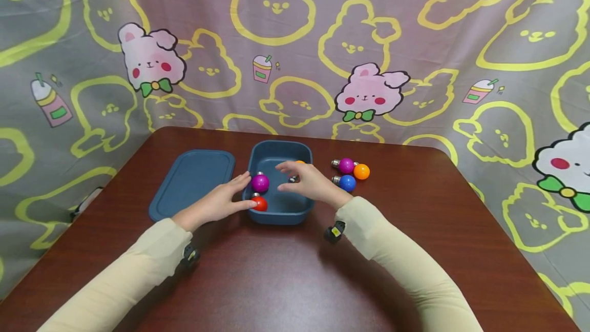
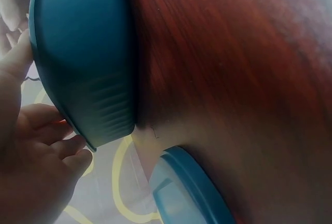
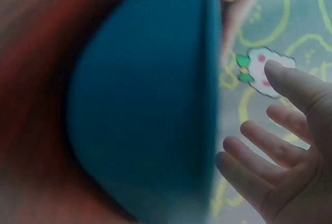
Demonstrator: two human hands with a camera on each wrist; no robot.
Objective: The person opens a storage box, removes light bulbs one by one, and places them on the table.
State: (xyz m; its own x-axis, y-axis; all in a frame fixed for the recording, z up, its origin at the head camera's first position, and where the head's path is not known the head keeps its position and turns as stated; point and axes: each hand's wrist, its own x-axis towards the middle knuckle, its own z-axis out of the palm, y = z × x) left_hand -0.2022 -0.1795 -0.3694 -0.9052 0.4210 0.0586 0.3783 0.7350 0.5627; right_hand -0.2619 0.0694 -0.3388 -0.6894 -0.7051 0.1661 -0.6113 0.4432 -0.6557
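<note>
Loosely spread hands [image 1: 222, 200] [image 1: 311, 183] at the blue box [image 1: 278, 218]

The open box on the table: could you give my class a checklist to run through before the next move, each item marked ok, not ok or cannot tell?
1. Lid off the box: ok; it lies to the box's left.
2. Left hand at the box's left rim: ok.
3. Left thumb clear of the red bulb: cannot tell; they overlap in the head view.
4. Right hand unloaded: ok; its fingers are spread, holding nothing.
5. Table clear right of the box: not ok; a purple bulb, an orange bulb and a blue bulb lie there.
6. Box contents fully countable: cannot tell; the right hand hides part.
</note>
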